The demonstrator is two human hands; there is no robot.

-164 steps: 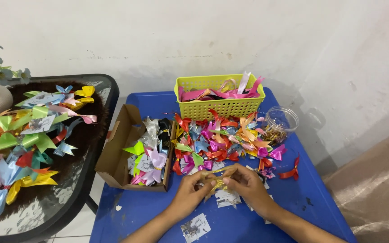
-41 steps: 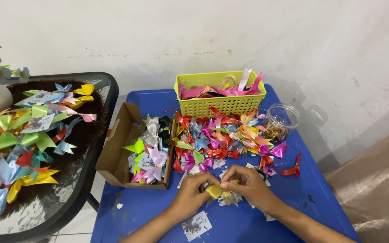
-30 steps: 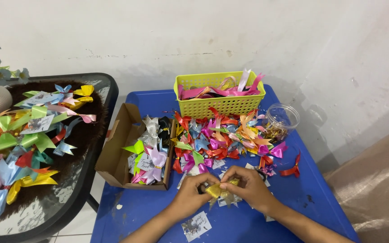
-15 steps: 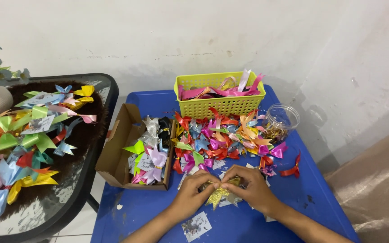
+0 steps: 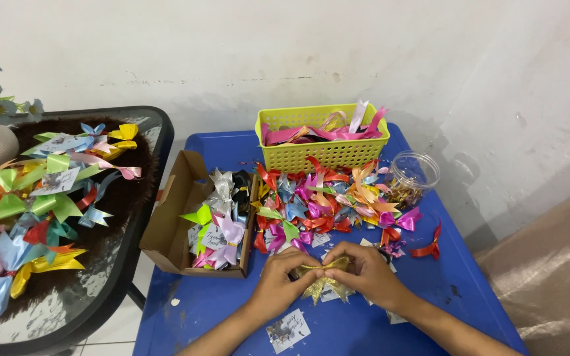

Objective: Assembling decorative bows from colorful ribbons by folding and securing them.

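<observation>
Between two hands (image 5: 278,283) (image 5: 371,277), one gold bow (image 5: 321,277)

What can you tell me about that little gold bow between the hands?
The gold bow looks like shiny metallic ribbon, with loops at its middle and pointed tails fanning downward. It sits low over the blue table, pinched from both sides by the left hand and right hand, in front of the pile of coloured bows.
</observation>
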